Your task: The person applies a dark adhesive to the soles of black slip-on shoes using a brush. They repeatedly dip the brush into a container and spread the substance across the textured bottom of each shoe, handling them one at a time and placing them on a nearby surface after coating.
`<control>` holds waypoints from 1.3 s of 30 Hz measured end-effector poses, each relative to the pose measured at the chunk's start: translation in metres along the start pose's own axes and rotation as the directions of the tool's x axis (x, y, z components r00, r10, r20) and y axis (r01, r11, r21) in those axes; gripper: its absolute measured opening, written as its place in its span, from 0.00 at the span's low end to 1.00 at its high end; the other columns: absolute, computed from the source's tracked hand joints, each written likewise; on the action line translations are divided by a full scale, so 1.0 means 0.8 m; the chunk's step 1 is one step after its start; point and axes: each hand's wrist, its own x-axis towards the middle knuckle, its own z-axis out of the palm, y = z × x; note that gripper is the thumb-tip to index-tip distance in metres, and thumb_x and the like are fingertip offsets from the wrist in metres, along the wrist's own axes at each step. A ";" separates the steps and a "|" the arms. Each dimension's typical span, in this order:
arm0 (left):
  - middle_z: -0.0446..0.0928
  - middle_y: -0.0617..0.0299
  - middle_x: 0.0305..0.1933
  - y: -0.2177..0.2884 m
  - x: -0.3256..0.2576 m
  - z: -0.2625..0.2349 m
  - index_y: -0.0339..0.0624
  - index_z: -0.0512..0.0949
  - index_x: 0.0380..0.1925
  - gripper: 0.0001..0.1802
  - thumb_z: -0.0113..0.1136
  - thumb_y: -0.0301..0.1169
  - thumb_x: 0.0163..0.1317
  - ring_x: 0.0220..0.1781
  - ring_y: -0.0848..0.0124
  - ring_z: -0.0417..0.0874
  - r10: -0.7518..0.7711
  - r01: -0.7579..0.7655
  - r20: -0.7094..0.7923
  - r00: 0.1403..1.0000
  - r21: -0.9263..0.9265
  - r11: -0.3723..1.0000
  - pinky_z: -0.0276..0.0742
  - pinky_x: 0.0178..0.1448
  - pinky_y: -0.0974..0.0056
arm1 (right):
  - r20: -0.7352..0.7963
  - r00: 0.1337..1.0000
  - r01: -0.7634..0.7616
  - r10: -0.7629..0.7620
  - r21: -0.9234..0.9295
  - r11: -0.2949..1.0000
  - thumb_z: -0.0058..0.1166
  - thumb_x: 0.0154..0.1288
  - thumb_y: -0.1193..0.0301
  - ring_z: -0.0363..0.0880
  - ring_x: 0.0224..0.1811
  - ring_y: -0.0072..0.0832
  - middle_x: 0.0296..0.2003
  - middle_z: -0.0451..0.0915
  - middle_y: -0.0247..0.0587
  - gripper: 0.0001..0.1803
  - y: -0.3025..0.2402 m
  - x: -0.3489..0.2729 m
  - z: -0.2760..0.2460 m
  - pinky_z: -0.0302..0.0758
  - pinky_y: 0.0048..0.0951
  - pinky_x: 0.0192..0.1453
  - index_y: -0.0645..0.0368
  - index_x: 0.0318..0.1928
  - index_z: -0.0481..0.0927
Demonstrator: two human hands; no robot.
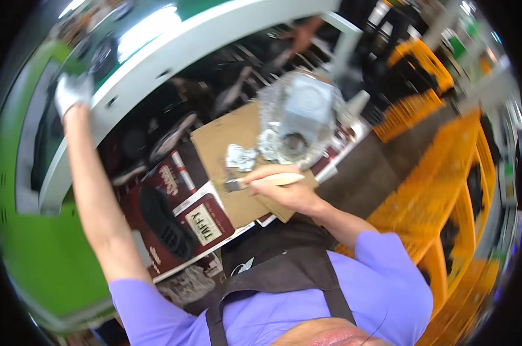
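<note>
Above cardboard mid-frame, clamps paintbrush in right hand, bristles leftward; extends left hand upper left, cannot tell grip.

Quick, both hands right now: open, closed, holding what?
Left hand: white-gloved, too blurred to tell its grip.
Right hand: closed on a pale-handled brush.

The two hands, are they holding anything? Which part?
The right hand holds a brush by its pale handle, near the brush head; whether the left hand holds anything can't be told.
</note>
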 end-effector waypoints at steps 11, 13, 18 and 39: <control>0.68 0.45 0.56 -0.055 -0.252 -0.004 0.28 0.64 0.56 0.23 0.44 0.36 0.69 0.57 0.57 0.73 0.218 -0.244 0.108 0.970 0.468 0.850 0.70 0.61 0.58 | 0.021 0.996 0.087 -0.087 0.002 0.996 0.54 0.62 0.71 0.78 0.32 0.17 0.31 0.81 0.35 0.08 0.004 0.000 0.015 0.74 0.20 0.38 0.61 0.38 0.81; 0.75 0.52 0.49 -0.066 -0.330 -0.036 0.30 0.70 0.53 0.20 0.46 0.35 0.68 0.51 0.65 0.76 0.119 -0.212 0.177 0.977 0.737 0.642 0.71 0.55 0.64 | -0.001 0.999 0.048 -0.048 0.010 0.999 0.54 0.61 0.71 0.78 0.32 0.18 0.30 0.81 0.36 0.08 0.005 -0.001 0.008 0.75 0.20 0.38 0.63 0.38 0.81; 0.70 0.41 0.56 -0.089 -0.461 -0.102 0.34 0.70 0.54 0.30 0.58 0.45 0.58 0.60 0.48 0.69 -0.058 -0.194 0.185 0.981 0.929 -0.317 0.64 0.63 0.53 | -0.058 0.998 0.028 -0.027 0.004 1.000 0.54 0.63 0.70 0.79 0.32 0.18 0.30 0.81 0.36 0.10 0.014 0.000 -0.009 0.75 0.20 0.37 0.64 0.40 0.81; 0.63 0.39 0.61 -0.075 -0.496 -0.170 0.39 0.56 0.64 0.46 0.68 0.37 0.46 0.61 0.49 0.68 0.176 0.186 -0.168 0.970 0.979 -0.086 0.65 0.62 0.53 | -0.116 0.993 -0.015 -0.008 -0.204 0.979 0.54 0.61 0.74 0.78 0.32 0.17 0.31 0.82 0.35 0.08 0.013 -0.001 -0.015 0.73 0.18 0.37 0.63 0.39 0.81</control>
